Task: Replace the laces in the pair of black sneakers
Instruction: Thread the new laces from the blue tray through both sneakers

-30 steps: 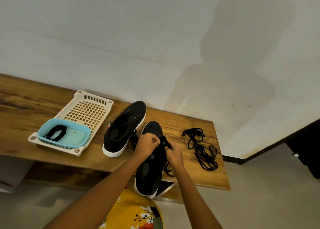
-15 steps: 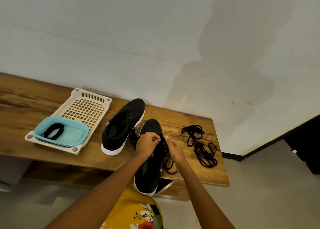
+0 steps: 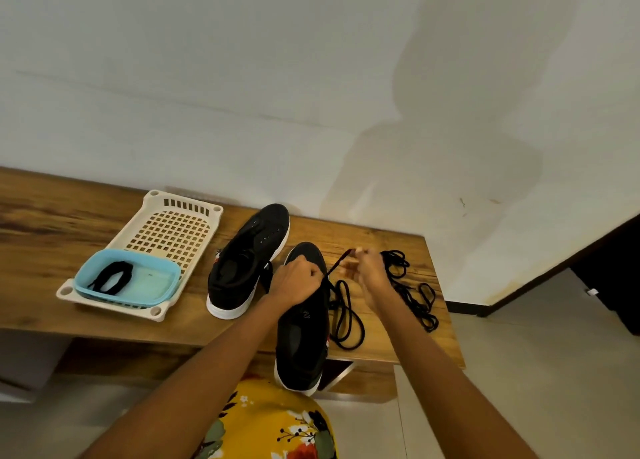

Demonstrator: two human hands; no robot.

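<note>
Two black sneakers with white soles lie on the wooden table [image 3: 45, 223]. The near sneaker [image 3: 303, 327] overhangs the front edge. My left hand [image 3: 296, 280] sits curled over its eyelet area, holding it. To the right, my right hand [image 3: 370, 273] pinches a black lace [image 3: 341, 261], which runs taut from the shoe up to its fingers. The rest of that lace loops on the table beside the shoe [image 3: 346, 316]. The far sneaker [image 3: 247, 261] lies to the left with bare eyelets.
A loose pile of black laces [image 3: 412, 288] lies near the table's right end. At the left, a cream slotted tray [image 3: 173, 226] carries a blue tub [image 3: 166, 285] with a coiled black lace [image 3: 112, 276] in it. A wall runs behind the table.
My right hand has moved up and to the right from the near sneaker, drawing the lace out taut. My left hand has stayed on the shoe.
</note>
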